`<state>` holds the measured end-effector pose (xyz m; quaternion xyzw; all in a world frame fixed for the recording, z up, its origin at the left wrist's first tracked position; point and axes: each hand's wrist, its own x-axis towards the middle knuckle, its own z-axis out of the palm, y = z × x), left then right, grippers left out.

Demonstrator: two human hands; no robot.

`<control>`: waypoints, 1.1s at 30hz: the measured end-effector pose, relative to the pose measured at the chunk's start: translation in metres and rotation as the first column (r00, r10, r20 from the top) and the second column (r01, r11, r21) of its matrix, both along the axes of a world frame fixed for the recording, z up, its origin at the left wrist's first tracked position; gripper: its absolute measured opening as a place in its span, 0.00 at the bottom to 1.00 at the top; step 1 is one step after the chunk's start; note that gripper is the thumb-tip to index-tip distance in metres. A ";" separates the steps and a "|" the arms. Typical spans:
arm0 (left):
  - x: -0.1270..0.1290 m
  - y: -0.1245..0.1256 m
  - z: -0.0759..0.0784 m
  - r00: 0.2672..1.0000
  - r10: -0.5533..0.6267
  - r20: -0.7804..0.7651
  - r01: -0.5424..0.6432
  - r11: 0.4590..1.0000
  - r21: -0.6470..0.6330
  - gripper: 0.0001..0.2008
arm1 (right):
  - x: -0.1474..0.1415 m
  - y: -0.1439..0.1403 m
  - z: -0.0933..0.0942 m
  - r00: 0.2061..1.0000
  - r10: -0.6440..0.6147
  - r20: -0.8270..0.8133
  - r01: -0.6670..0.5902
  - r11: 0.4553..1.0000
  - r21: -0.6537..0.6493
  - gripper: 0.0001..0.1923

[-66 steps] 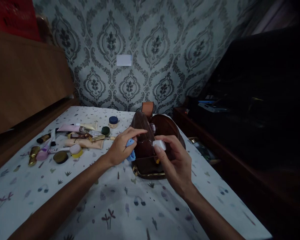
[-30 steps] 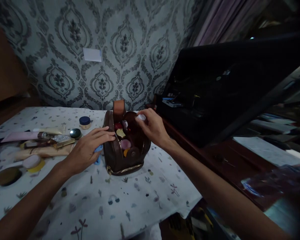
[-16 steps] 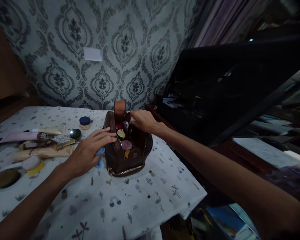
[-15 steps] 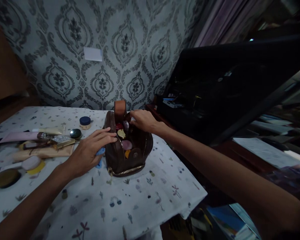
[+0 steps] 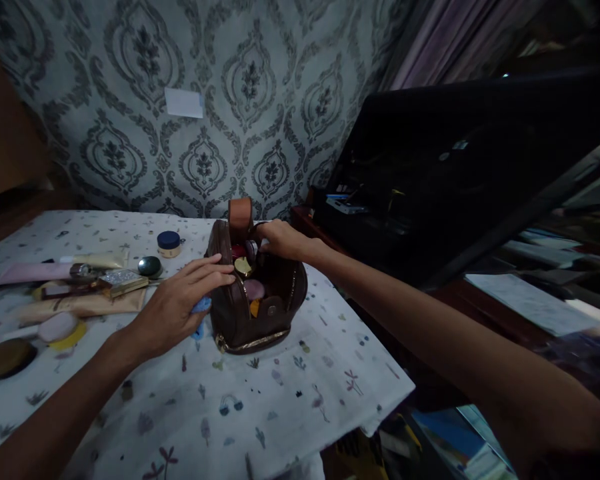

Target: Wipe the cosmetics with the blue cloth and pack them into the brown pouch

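A brown zip-up cosmetic bag (image 5: 227, 320) stands open on a printed tablecloth (image 5: 300, 407), its tan handle (image 5: 241, 217) rising at the back. The left hand (image 5: 177, 300) lies with its fingers stretched out over the bag's left side, and a blue cloth (image 5: 200, 307) shows beneath the palm; I cannot tell whether the hidden fingers grip it. The right hand (image 5: 283, 240) dips into the bag at the back right, fingers bent and tips hidden, so what they may pinch cannot be told. Inside the bag sit a round gold lid (image 5: 243, 267), a pink disc (image 5: 253, 289) and something orange (image 5: 255, 308). Left of the bag are a navy-lidded jar (image 5: 169, 245), a glittery compact (image 5: 125, 284) and a beige squeeze tube (image 5: 87, 307).
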<state>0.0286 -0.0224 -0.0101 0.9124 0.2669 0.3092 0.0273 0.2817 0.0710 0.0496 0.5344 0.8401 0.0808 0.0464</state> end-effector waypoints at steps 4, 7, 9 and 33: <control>0.000 -0.001 0.001 1.000 -0.005 0.004 0.005 1.000 0.001 0.22 | -0.003 0.002 -0.005 1.000 0.028 0.000 -0.028 0.999 -0.022 0.17; 0.000 -0.001 0.001 1.000 -0.017 -0.001 0.017 1.000 -0.005 0.23 | -0.009 0.000 -0.007 0.999 0.039 0.018 -0.038 0.998 -0.044 0.16; 0.000 -0.001 0.000 1.000 -0.019 0.006 0.019 1.000 -0.014 0.24 | -0.014 -0.002 -0.008 0.999 0.039 0.032 -0.037 0.998 -0.060 0.14; 0.001 0.001 -0.005 1.000 -0.018 0.024 0.018 1.000 -0.009 0.26 | 0.005 0.009 -0.007 1.000 0.006 0.005 -0.005 0.995 -0.101 0.10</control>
